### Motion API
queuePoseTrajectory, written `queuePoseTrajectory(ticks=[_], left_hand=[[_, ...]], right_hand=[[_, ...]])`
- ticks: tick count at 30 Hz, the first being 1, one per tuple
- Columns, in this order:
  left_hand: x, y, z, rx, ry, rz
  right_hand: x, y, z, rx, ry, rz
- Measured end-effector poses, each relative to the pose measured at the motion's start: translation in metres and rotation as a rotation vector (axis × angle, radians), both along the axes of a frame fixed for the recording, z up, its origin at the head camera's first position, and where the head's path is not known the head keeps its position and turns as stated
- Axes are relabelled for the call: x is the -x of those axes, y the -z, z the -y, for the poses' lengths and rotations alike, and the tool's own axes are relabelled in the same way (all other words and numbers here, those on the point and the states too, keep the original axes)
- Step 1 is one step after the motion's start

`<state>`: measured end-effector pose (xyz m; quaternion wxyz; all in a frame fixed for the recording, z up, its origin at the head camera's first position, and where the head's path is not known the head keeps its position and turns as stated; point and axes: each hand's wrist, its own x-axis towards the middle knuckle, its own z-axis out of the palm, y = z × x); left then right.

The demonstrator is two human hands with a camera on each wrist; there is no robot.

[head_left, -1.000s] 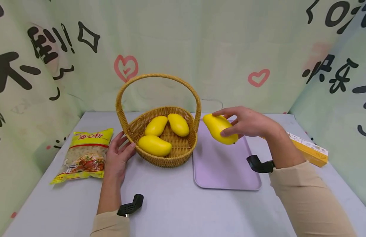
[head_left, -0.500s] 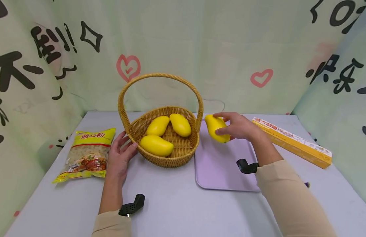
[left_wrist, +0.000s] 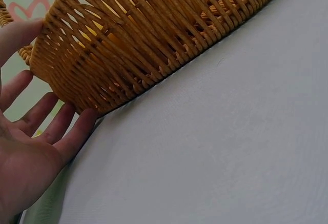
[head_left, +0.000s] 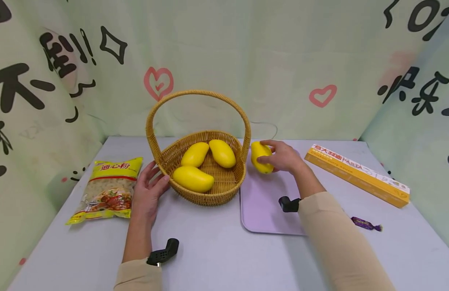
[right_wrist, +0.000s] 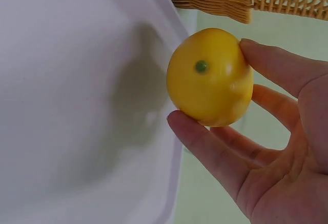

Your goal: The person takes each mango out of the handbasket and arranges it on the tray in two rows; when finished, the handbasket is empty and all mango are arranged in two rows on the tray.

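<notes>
Three yellow mangoes (head_left: 193,179) lie in a wicker basket (head_left: 211,199) with a tall arched handle (head_left: 199,92). Right hand (head_left: 282,157): grip closed about a fourth mango (head_left: 259,151), thumb on one side, fingertips on the other; the fruit is held above the far part of a lilac tray (head_left: 268,218), near the basket's right side, its shadow falling on the tray. The right wrist view shows the fruit end-on, with a green spot (right_wrist: 201,66). Left hand (head_left: 148,192): grip wide, thumb at the basket's rim, fingers spread along its outer left side. Beside this hand lies a pasta bag (head_left: 110,190). Right of the tray, a yellow-and-white carton (head_left: 357,176) lies aslant; nearer, beside the right sleeve (head_left: 340,238), rests a purple-wrapped sweet (head_left: 366,224). All stand on a pale surface (head_left: 210,258) before a printed curtain (head_left: 210,48).
</notes>
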<state>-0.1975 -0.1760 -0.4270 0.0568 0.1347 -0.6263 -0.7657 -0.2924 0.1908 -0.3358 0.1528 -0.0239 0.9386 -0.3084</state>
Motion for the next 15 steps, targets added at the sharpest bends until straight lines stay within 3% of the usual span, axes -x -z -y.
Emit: queuePoseTrajectory(ticks=[7,15], left_hand=[[0.0,-0.001,0.0,0.004,0.002,-0.002],[0.0,-0.002,0.0,0.009,0.01,0.006]], right_hand=[[0.005,0.01,0.004,0.045,-0.005,0.037],[0.006,0.021,0.005,0.055,0.033,0.007]])
